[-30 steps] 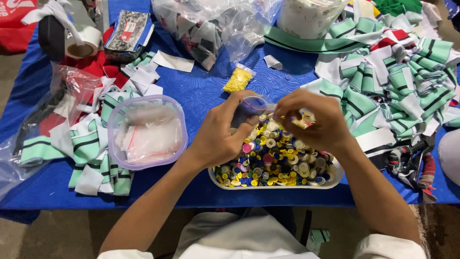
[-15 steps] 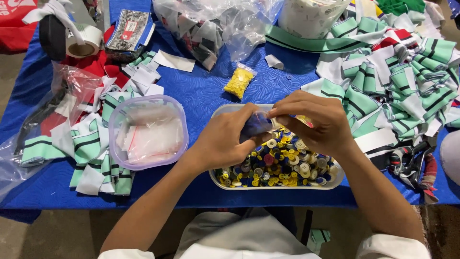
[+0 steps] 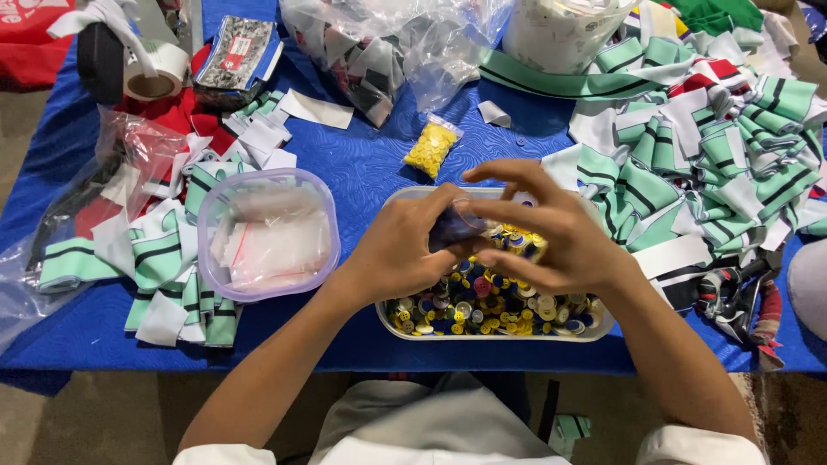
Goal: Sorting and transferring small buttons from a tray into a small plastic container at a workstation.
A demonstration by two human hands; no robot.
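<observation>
Both my hands meet over a clear tray (image 3: 603,325) full of mixed coloured buttons (image 3: 482,301). My left hand (image 3: 405,250) and my right hand (image 3: 551,232) together pinch a small clear plastic bag of dark blue buttons (image 3: 452,228), held just above the tray's far side. My right thumb and forefinger sit at the bag's top edge; my left fingers wrap its lower part. Most of the bag is hidden by my fingers.
A clear lilac-rimmed container of small plastic bags (image 3: 267,232) stands left of the tray. A little bag of yellow buttons (image 3: 431,146) lies behind it. Green-and-white striped fabric pieces (image 3: 715,146) pile up on the right and left. Tape rolls (image 3: 155,73) sit far left.
My hands have come closer together and lifted slightly from the buttons, and both now close on the small bag of dark blue buttons.
</observation>
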